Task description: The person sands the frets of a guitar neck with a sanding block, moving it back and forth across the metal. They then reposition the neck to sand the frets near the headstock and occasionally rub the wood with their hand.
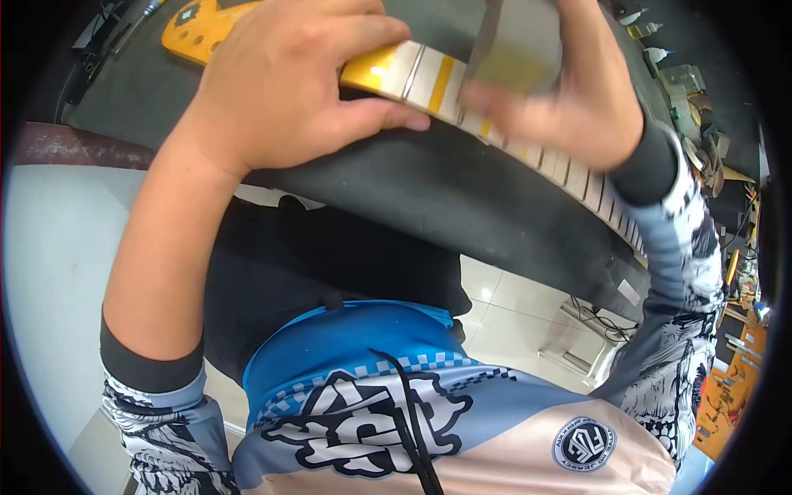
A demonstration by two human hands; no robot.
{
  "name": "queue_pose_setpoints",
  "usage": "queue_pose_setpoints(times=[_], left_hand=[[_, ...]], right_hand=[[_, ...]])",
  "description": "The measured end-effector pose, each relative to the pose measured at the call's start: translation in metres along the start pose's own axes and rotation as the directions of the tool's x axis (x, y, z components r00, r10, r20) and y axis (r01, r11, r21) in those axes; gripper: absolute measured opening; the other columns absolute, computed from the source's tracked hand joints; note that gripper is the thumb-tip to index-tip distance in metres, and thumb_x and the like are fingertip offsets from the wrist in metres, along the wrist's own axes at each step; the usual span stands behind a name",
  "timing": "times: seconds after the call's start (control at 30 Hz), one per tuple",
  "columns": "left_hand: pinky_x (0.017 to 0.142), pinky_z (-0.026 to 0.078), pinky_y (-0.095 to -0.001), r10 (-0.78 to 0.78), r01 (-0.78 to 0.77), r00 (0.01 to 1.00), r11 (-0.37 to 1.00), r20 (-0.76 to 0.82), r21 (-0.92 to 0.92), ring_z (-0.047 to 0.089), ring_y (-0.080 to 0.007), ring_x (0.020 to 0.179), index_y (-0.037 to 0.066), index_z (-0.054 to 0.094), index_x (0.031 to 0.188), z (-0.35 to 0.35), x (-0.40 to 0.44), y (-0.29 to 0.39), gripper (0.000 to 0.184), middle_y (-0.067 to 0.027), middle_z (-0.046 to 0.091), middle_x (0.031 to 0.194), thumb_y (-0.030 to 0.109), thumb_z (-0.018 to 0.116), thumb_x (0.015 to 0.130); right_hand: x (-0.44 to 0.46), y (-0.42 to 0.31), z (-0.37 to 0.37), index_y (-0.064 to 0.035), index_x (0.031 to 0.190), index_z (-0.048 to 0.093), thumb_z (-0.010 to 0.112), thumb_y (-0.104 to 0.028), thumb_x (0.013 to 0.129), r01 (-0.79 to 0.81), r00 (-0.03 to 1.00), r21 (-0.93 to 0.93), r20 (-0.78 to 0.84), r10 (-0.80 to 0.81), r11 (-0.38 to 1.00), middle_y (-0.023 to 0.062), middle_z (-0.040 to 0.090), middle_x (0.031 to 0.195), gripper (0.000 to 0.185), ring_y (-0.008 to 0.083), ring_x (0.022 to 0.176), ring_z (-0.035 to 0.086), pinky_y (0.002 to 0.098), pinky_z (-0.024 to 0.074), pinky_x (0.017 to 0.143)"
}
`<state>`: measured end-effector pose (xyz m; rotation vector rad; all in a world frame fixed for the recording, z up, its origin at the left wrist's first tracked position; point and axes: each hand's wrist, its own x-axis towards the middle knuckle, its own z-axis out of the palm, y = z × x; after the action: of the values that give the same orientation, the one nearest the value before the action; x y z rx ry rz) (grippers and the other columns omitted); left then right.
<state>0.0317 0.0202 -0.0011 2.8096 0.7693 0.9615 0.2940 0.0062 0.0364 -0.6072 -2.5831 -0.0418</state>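
Note:
A guitar neck (pixel 559 168) with a glossy yellow headstock (pixel 188 35) lies across the dark bench, running from upper left to lower right. Pale strips, like masking tape, cover its fingerboard between the metal frets. My left hand (pixel 301 87) grips the neck near the headstock end, thumb along the near edge and fingers over the far side. Over the frets beside it, my right hand (pixel 569 107) is closed around a grey rectangular block (pixel 520 45), blurred by motion. The block's underside is hidden, so I cannot tell whether it touches the frets.
The black-covered bench (pixel 429 186) has its near edge just in front of my body. Small bottles (pixel 656 54) and clutter line the far right side. A screwdriver-like tool (pixel 153 8) lies at the upper left. An orange tool board (pixel 730 396) stands at the lower right.

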Motion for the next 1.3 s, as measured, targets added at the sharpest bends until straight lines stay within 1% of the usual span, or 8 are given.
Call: queue_pose_setpoints(times=[0.23,0.33,0.53,0.87,1.07,1.17,1.23,1.3], left_hand=[[0.078,0.05,-0.0376,-0.027,0.026,1.0,0.996,0.011,0.091,0.061,-0.0265,0.089,0.006,0.074,0.105,0.005,0.007,0.011,0.05,-0.0067,0.067,0.096,0.033,0.092,0.066],[0.078,0.051,-0.0372,-0.042,0.04,0.999,0.994,0.021,0.099,0.061,-0.0256,0.091,0.007,0.074,0.106,0.01,0.012,0.011,0.05,-0.0058,0.068,0.097,0.034,0.091,0.068],[0.079,0.051,-0.0374,-0.085,0.078,0.995,0.989,0.055,0.123,0.062,-0.0249,0.093,0.008,0.074,0.108,0.025,0.011,-0.007,0.049,-0.0048,0.068,0.099,0.036,0.089,0.071],[0.093,0.049,-0.0423,-0.035,0.028,0.998,0.986,0.045,0.165,0.059,-0.0292,0.106,0.011,0.074,0.118,0.028,0.037,0.003,0.057,-0.0057,0.067,0.109,0.045,0.087,0.074],[0.08,0.049,-0.0417,0.195,-0.177,0.97,0.976,-0.147,0.123,0.055,-0.0237,0.082,0.017,0.073,0.104,0.012,-0.085,0.075,0.035,-0.0005,0.058,0.088,0.047,0.077,0.086],[0.086,0.051,-0.0454,-0.232,0.233,0.894,0.971,0.384,0.046,0.064,-0.0327,0.091,0.012,0.072,0.107,0.067,-0.192,0.051,0.026,-0.011,0.066,0.092,0.028,0.077,0.087],[0.107,0.046,-0.0502,-0.6,0.843,0.32,0.533,0.734,0.068,0.055,-0.041,0.128,0.01,0.069,0.125,0.127,-0.261,-0.006,0.04,-0.0214,0.063,0.131,0.032,0.074,0.092],[0.112,0.042,-0.0504,-0.461,0.642,0.482,0.764,0.745,0.058,0.048,-0.0348,0.139,0.012,0.061,0.136,0.176,-0.287,-0.028,0.061,-0.0188,0.052,0.148,0.05,0.071,0.09]], right_hand=[[-0.006,0.054,-0.01,-0.0032,0.132,0.048,0.086,-0.029,0.076,-0.448,0.891,-0.08,-0.126,0.437,0.891,0.0147,0.054,0.111,0.072,0.0272,0.103,0.056,0.038,0.0483,0.09],[-0.012,0.055,-0.024,-0.0048,0.138,0.044,0.079,-0.026,0.089,-0.545,0.748,0.557,-0.014,0.664,0.626,0.006,0.058,0.105,0.064,0.0153,0.095,0.06,0.0318,0.0514,0.083],[-0.047,0.024,-0.051,-0.0071,0.142,0.041,0.076,-0.021,0.093,-0.624,0.669,0.639,0.138,0.73,0.451,0.005,0.058,0.109,0.063,0.0145,0.102,0.059,0.0309,0.0503,0.088],[-0.128,-0.093,-0.059,-0.001,0.148,0.042,0.096,-0.047,0.06,-0.533,0.736,0.604,-0.015,0.677,0.593,0.0217,0.042,0.143,0.113,0.0337,0.132,0.046,0.0447,0.0404,0.108],[-0.176,-0.186,-0.034,-0.009,0.154,0.037,0.083,-0.068,0.067,-0.551,0.445,0.701,-0.213,0.87,0.453,0.0272,0.032,0.156,0.115,0.0411,0.139,0.045,0.0552,0.0425,0.112],[-0.182,-0.213,-0.037,-0.0138,0.156,0.034,0.068,-0.079,0.078,-0.541,0.138,0.717,-0.439,0.888,0.439,0.0264,0.029,0.161,0.107,0.0416,0.14,0.046,0.057,0.0415,0.115],[-0.159,-0.205,-0.051,-0.0131,0.155,0.036,0.065,-0.081,0.079,-0.658,0.142,0.56,-0.565,0.813,0.504,0.0264,0.026,0.163,0.106,0.0403,0.146,0.039,0.0563,0.0376,0.118],[-0.153,-0.181,-0.066,-0.0134,0.154,0.038,0.063,-0.08,0.081,-0.731,0.205,0.452,-0.569,0.797,0.511,0.0265,0.025,0.164,0.102,0.0395,0.149,0.036,0.0561,0.0356,0.12]])
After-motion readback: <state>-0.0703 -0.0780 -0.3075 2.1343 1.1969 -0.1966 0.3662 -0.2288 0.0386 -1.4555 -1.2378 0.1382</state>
